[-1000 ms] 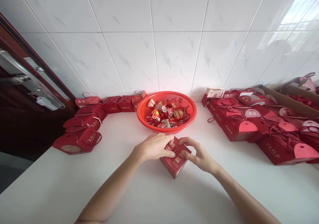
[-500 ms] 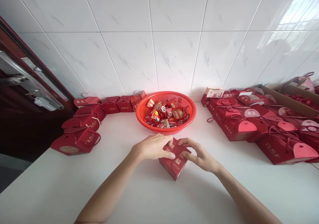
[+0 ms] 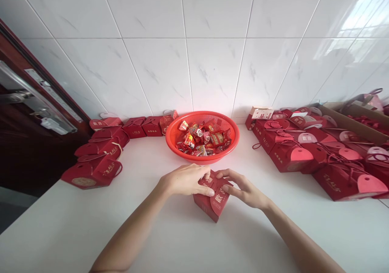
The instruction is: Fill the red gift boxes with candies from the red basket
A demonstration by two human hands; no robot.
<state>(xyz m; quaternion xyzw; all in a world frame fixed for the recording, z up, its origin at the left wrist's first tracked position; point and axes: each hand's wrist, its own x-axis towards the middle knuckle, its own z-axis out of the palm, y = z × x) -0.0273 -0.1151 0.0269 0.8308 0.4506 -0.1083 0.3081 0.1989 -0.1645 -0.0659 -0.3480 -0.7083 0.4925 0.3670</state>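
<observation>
A red candy box [image 3: 212, 205] with gold lettering stands on the white table in front of me, its top flaps folded inward. My left hand [image 3: 190, 180] grips its left side, thumb lying on the top and fingers curled over the far edge. On the opposite side, my right hand [image 3: 243, 190] holds the box with thumb and fingertips against the flaps. Just beyond the box sits a red plastic basket [image 3: 202, 158] with wrapped candies [image 3: 199, 137] in it. The far side of the box is hidden by my fingers.
Several red boxes [image 3: 91, 169] line the left side and the wall. Many more red boxes [image 3: 288, 153] crowd the right, beside a cardboard carton [image 3: 343, 121]. A tiled wall [image 3: 212, 74] closes off the back; a dark door [image 3: 27, 143] is at left.
The box has turned slightly, its near corner shifting a little to the right and toward me. Both hands keep nearly the same hold on it.
</observation>
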